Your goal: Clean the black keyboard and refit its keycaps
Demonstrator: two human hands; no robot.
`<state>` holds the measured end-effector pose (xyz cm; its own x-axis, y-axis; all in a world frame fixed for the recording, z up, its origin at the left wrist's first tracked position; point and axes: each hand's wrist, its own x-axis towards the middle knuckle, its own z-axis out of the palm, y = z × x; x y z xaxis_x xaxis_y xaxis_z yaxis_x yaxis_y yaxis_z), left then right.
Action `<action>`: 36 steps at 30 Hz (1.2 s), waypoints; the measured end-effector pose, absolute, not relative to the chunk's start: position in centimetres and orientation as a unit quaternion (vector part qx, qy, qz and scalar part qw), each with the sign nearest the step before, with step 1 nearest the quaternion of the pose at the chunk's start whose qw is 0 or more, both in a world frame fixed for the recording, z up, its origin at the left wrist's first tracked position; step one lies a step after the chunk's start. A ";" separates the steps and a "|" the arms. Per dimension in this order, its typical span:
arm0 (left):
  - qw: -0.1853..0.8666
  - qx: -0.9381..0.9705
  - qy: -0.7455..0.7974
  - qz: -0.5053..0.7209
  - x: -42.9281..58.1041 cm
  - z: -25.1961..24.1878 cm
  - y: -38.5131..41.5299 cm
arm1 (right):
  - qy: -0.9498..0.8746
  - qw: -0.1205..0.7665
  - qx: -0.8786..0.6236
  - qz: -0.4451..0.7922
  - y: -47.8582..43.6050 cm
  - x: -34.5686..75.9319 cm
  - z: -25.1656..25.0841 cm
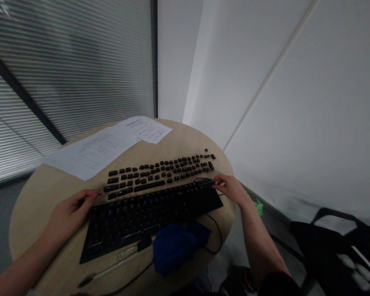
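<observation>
A black keyboard base (142, 213), its keycaps removed, lies across the round table. Beyond it, loose black keycaps (149, 186) are laid out in rows. My left hand (69, 216) rests by the base's far left corner, thumb and fingertips together beside the leftmost keycaps; anything between them is too small to see. My right hand (230, 188) is at the base's far right corner, fingers closed in a pinch near a thin black cable (200, 179). What that pinch holds cannot be made out.
Nearest me on the table (49, 193) lie a blue cloth (174, 248), a slim brush (114, 270) and a small tool with a dark handle (143, 244). Printed sheets (92, 152) cover the far left. A wall (296, 123) stands behind; a black chair (323, 246) is at right.
</observation>
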<state>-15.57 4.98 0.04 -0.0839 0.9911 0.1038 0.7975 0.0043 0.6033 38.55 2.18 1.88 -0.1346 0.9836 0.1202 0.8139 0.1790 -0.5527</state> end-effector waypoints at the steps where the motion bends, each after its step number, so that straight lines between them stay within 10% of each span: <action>1: 0.180 0.650 0.688 0.266 -15.6 0.0 5.0 | -0.743 0.228 -0.604 0.178 2.5 38.4 1.7; 36: 0.190 0.642 0.695 0.263 -15.3 0.4 4.8 | -0.773 0.086 -0.589 0.221 5.7 38.0 2.9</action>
